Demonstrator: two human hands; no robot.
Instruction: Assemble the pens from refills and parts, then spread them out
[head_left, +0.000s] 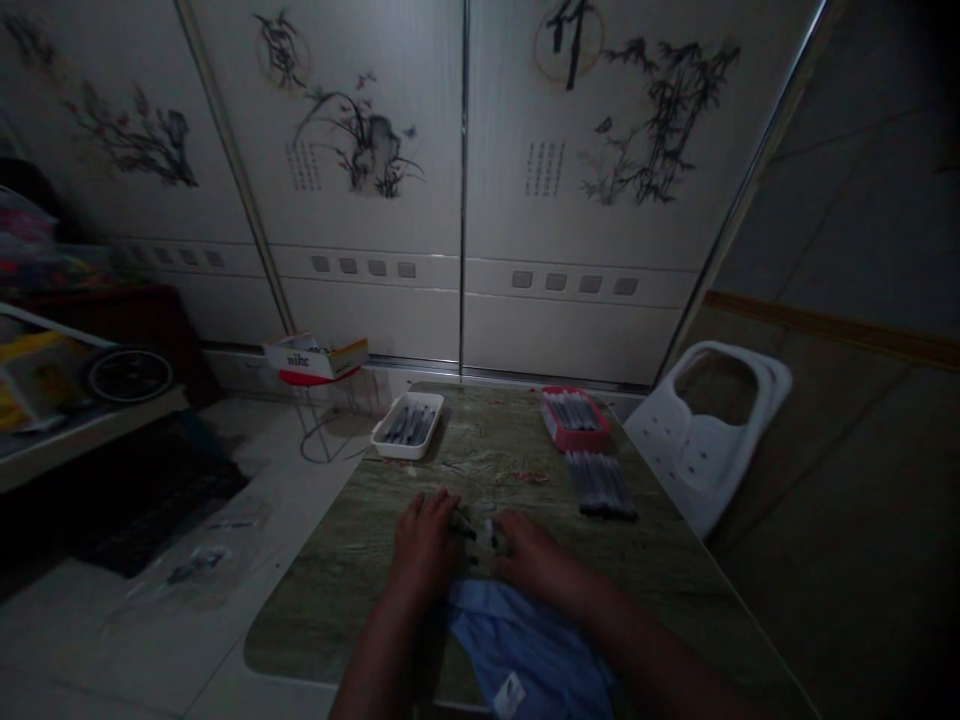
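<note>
My left hand is over the table, its fingers curled around a dark-tipped pen. Close by on the right, my right hand pinches a small whitish piece, too dim to name. A small dark piece lies between the hands. Farther back on the left, a white tray holds several pens. On the right, a pink basket is filled with pens, and a row of clear pens with dark ends lies in front of it.
The green table has a blue cloth at its near edge. A white plastic chair stands to the right. Behind on the left, a red stool carries an open box. Sliding doors close off the back.
</note>
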